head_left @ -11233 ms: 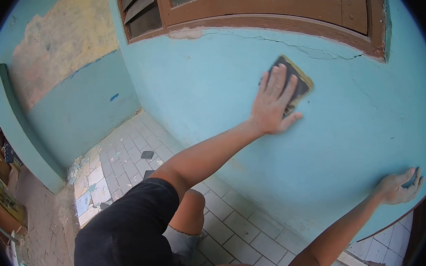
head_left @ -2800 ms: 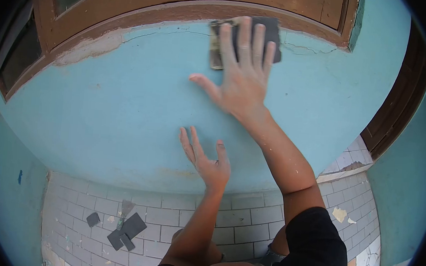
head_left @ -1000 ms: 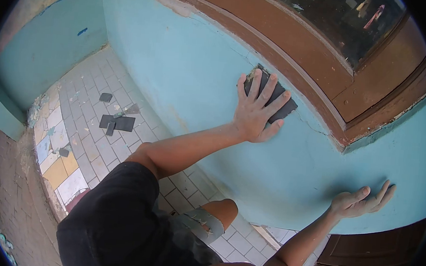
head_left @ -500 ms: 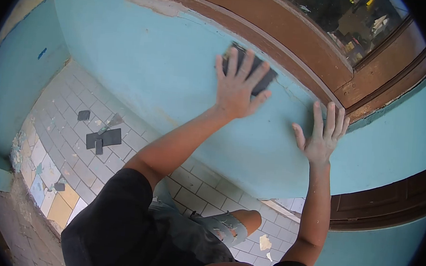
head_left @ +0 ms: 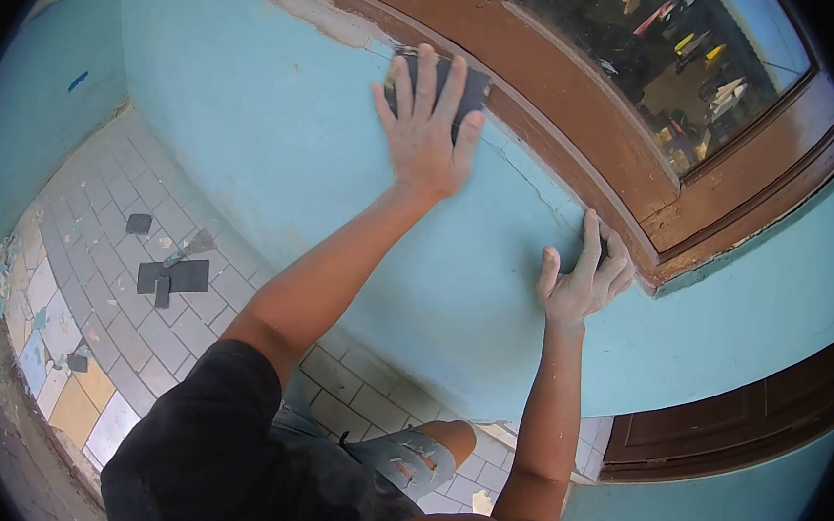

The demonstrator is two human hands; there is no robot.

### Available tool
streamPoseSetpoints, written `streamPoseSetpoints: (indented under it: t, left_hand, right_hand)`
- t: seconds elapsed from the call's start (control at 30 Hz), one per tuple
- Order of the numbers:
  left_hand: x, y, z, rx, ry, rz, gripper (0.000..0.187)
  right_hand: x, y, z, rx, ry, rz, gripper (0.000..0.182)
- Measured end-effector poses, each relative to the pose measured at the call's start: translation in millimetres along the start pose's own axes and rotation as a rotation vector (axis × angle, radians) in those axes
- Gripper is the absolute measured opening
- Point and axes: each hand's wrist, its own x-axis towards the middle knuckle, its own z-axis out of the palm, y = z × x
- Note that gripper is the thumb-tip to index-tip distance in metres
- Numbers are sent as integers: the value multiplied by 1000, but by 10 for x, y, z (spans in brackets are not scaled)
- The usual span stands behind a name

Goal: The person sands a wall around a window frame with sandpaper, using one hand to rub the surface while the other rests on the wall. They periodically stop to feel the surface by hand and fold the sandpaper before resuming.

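Observation:
A dark sheet of sandpaper [head_left: 473, 93] lies against the light blue wall [head_left: 253, 101], just under the brown wooden window frame [head_left: 568, 86]. My left hand [head_left: 427, 134] presses it flat, palm to the wall and fingers spread over the sheet. To the right, my right hand [head_left: 582, 278] touches the wall near the lower edge of the frame. Its fingers are apart and slightly bent, with nothing held. A thin crack [head_left: 531, 179] runs along the wall between the two hands.
On the tiled floor [head_left: 116, 227] at the left lie a dark sheet [head_left: 190, 275], a small dark block [head_left: 162, 291], a scraper [head_left: 193, 245] and a dark square piece [head_left: 139, 224]. A brown door [head_left: 718, 421] stands at the lower right.
My left hand and the sandpaper have moved left and up along the wall, closer to the frame. My right hand's fingers are now more bent. The view has shifted.

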Motion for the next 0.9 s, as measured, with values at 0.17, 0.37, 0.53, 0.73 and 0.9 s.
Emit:
streamPoseSetpoints:
  t: [0.17, 0.37, 0.53, 0.73, 0.9]
  left_hand:
    - [-785, 391, 122, -31, -190, 320, 67]
    - [-210, -38, -25, 25, -98, 126, 71]
    - [-503, 208, 9, 60, -135, 33, 74]
    - [-400, -119, -58, 66, -223, 386, 76]
    - [-538, 184, -37, 97, -241, 119, 75]
  right_hand:
    - [-26, -20, 55, 15, 50, 54, 66]
    - [-23, -30, 42, 48, 65, 83, 64]
    - [11, -164, 108, 38, 110, 143, 62]
    - [-32, -87, 34, 24, 35, 84, 61]
    - [-8, -135, 44, 11, 41, 37, 58]
